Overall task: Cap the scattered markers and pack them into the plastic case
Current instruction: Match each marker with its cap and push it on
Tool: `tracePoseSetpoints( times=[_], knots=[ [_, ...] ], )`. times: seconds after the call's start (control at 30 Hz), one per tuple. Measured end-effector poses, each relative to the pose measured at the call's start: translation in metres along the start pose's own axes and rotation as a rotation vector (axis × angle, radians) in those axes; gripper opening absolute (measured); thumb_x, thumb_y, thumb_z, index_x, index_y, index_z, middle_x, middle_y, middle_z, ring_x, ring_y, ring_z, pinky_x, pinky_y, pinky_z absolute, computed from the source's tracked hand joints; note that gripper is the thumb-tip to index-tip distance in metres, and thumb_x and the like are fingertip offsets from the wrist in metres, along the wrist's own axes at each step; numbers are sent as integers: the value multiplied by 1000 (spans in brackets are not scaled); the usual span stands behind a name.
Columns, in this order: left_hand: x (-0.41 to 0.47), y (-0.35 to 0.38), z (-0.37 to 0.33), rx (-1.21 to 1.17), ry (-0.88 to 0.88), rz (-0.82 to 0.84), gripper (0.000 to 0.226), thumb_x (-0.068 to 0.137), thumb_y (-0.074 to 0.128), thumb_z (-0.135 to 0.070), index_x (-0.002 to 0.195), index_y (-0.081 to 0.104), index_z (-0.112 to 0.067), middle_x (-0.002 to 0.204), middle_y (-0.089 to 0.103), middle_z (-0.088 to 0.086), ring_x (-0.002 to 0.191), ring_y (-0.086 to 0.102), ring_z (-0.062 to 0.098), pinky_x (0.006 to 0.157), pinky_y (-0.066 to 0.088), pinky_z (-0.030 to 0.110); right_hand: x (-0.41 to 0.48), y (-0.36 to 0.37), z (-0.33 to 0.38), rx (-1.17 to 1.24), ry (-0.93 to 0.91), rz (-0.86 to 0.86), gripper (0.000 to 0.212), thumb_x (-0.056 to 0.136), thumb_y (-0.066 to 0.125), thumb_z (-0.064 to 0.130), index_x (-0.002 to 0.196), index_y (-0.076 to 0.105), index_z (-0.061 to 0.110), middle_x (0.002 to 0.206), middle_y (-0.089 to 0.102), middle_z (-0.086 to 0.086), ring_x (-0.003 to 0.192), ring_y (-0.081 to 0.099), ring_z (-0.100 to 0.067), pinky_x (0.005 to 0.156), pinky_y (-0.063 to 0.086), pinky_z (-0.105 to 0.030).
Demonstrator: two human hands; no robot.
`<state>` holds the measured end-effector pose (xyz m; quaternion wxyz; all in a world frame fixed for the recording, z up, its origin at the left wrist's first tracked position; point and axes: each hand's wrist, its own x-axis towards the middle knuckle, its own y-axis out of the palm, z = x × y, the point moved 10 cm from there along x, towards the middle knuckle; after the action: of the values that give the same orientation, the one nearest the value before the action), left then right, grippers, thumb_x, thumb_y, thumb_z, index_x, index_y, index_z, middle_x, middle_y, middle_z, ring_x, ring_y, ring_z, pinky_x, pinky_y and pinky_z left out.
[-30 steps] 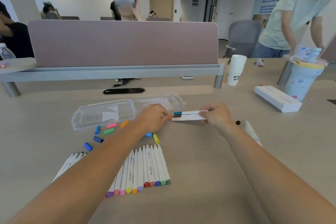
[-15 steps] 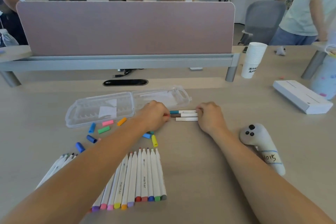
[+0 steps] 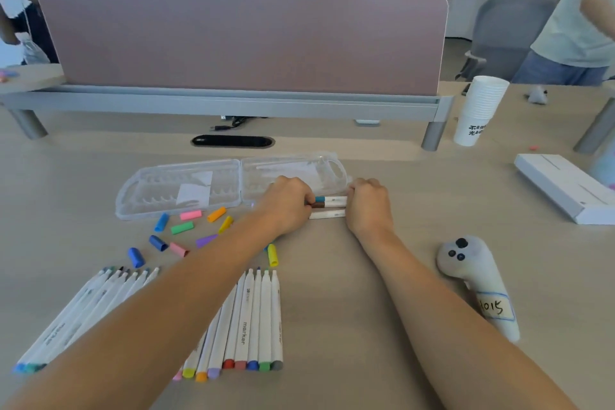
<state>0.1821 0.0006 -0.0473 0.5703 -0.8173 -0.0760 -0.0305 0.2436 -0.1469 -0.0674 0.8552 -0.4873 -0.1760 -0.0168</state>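
Gripping opposite ends of a small bundle of three markers (image 3: pixel 327 207), both hands meet near the centre of the head view. The left hand (image 3: pixel 286 206) is curled into a fist over the bundle's left end, where a teal band and a brown band show just past the knuckles. The right hand (image 3: pixel 367 203) is likewise closed around the right end, fingers folded under. The bundle lies level, touching or just above the table (image 3: pixel 382 326); which cannot be told.

At about 11 o'clock from the hands, the clear plastic case (image 3: pixel 186 190) lies open and flat, its lid half stretching behind the left hand. At 9 o'clock, just in front of the case, loose caps (image 3: pixel 186 228) lie scattered in blue, pink, green, orange, yellow and purple. One yellow cap (image 3: pixel 272 255) sits apart at 6 o'clock from the left hand.

Toward 6 o'clock, a row of white markers (image 3: pixel 256 319) lies side by side, partly hidden by the left forearm. A second fan of markers (image 3: pixel 86 309) spreads at 8 o'clock.

At 4 o'clock rests a white controller (image 3: pixel 472 276) with a handwritten label. A white box (image 3: pixel 562 186) lies at 3 o'clock, and a stack of paper cups (image 3: pixel 479 110) stands at 1 o'clock beside the pink divider (image 3: pixel 243 40).
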Motion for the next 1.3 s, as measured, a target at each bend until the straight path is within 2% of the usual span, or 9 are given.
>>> tracePoseSetpoints(
  times=[0.27,0.43,0.6,0.73,0.83,0.93,1.1,1.2,1.3],
  knots=[
    [-21,-32,19,-137,-95,50,24,91,66,-26,113,71,-18,123,63,2,114,56,19,96,44,29,-20,-20,19,105,-26,-80,22,98,45,7,105,64,-1,103,61,-19,108,49,-38,92,43,-40],
    [-53,-57,27,-177,-128,-6,17,92,62,-18,105,73,-17,114,67,-1,101,60,14,84,39,20,-59,-51,66,196,-239,-125,33,93,40,25,82,65,7,81,64,-13,80,56,-37,77,42,-42],
    [-112,-46,37,-134,-75,-93,18,92,60,-19,104,75,-22,108,69,-3,93,60,13,82,44,24,-129,-51,94,292,-313,138,14,91,57,18,84,68,14,84,67,-2,79,56,-20,74,45,-32],
    [-177,-51,48,-112,-95,-151,21,93,59,-19,108,73,-18,118,68,0,109,60,18,88,42,24,-185,-37,104,123,-231,365,12,86,62,21,76,64,16,80,65,0,78,58,-21,64,45,-30],
    [-204,-66,56,-182,-118,-176,23,93,57,-17,112,71,-18,120,66,-2,115,58,18,94,43,28,-194,-35,109,-15,-160,437,30,84,60,18,58,45,17,63,46,-1,71,46,-24,48,30,-29],
    [-212,-78,59,-175,-105,-204,24,95,56,-18,115,70,-18,123,65,-4,115,57,15,89,39,23,-193,-32,115,-34,-106,464,35,85,63,22,60,38,20,63,39,0,70,44,-22,46,25,-27],
    [-191,-78,95,-226,-125,-211,20,94,57,-20,108,72,-22,108,67,-8,105,61,16,88,45,27,-178,-22,114,-103,-23,513,17,81,63,16,67,53,16,64,58,-2,67,61,-21,51,42,-26],
    [-159,-76,125,-262,-144,-189,16,93,59,-19,105,70,-22,107,67,-7,103,61,15,92,48,30,-160,-24,113,-14,17,519,20,86,64,21,72,50,19,71,53,0,76,56,-22,60,42,-29],
    [-131,-75,135,-243,-124,-178,18,93,59,-18,107,69,-21,104,67,-5,99,61,15,85,49,28,-144,-19,106,290,97,494,30,85,60,19,59,46,17,63,49,-2,65,47,-19,59,34,-30]
  ],
)
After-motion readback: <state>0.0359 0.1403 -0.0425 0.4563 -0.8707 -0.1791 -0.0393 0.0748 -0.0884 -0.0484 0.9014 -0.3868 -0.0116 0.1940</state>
